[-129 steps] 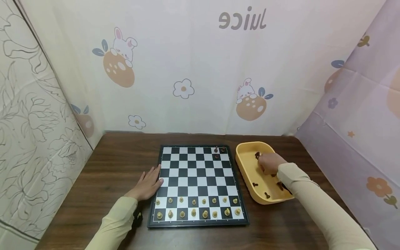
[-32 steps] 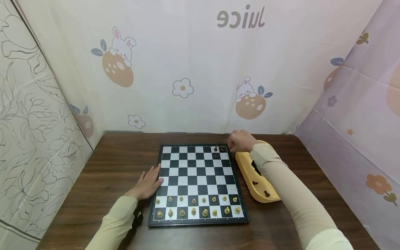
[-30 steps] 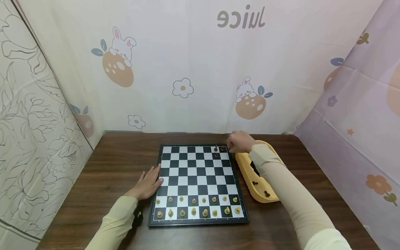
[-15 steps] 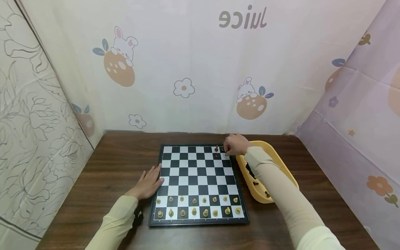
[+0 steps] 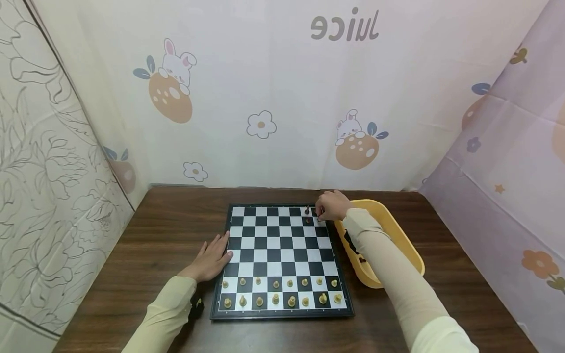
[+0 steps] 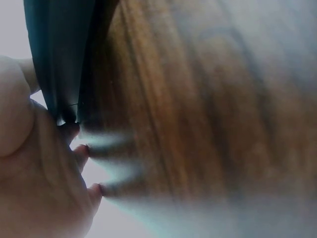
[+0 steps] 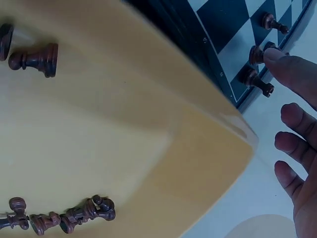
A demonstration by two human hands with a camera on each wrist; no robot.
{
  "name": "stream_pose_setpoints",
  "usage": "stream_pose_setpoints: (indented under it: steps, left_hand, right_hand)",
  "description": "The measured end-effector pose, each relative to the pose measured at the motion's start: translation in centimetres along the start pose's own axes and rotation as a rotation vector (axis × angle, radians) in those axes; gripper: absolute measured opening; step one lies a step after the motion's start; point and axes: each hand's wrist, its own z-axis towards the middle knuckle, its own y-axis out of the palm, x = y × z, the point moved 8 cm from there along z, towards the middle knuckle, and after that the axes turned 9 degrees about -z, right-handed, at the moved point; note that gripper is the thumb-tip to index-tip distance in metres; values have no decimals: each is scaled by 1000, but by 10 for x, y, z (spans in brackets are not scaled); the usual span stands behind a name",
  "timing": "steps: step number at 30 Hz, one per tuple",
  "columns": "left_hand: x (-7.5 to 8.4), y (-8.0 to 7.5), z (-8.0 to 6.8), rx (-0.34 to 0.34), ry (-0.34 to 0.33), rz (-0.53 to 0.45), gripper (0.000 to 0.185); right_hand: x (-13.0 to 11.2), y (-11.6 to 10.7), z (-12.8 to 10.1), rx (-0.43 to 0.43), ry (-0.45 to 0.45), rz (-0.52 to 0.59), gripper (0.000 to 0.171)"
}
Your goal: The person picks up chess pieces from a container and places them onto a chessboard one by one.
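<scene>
A black-and-white chessboard (image 5: 270,255) lies on the table. My left hand (image 5: 209,260) rests flat against its left edge, fingers spread; in the left wrist view that hand (image 6: 42,173) stands beside the dark board edge (image 6: 62,59). At the far right corner my right hand (image 5: 334,205) pinches a dark chess piece (image 7: 255,55), its top partly covered by the thumb (image 7: 277,57). A dark rook (image 7: 255,81) stands next to it in the corner. Near them are a dark pawn (image 5: 308,220) and a taller dark piece (image 5: 307,210).
Right of the board stands a yellow tray (image 5: 415,255), partly under the right forearm, with several dark chess pieces (image 7: 42,58) lying inside. Two rows of light chess pieces (image 5: 275,298) stand along the board's near side. A patterned curtain (image 5: 287,98) hangs behind the table.
My right hand has left the yellow tray and moved left to the board's far right corner, lowering a dark piece there. The left hand has stayed in place.
</scene>
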Motion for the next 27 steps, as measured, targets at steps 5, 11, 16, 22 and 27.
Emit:
stream_pose_setpoints:
  steps: [5, 11, 16, 22, 27]
  left_hand:
    - [0, 0, 0, -3, -5, -4, 63]
    - [-1, 0, 1, -11, -11, -6, 64]
    - [-3, 1, 2, -11, -15, -6, 64]
    - [-3, 1, 2, -8, -17, -8, 64]
    - [-2, 0, 2, -7, -13, -11, 64]
  right_hand:
    - [1, 5, 1, -4, 5, -17, 18]
    - [2, 8, 3, 0, 19, -27, 18]
    - [0, 9, 2, -12, 22, -46, 17]
    - [-2, 8, -1, -34, 31, -77, 18]
    - [-1, 8, 0, -34, 34, -86, 18]
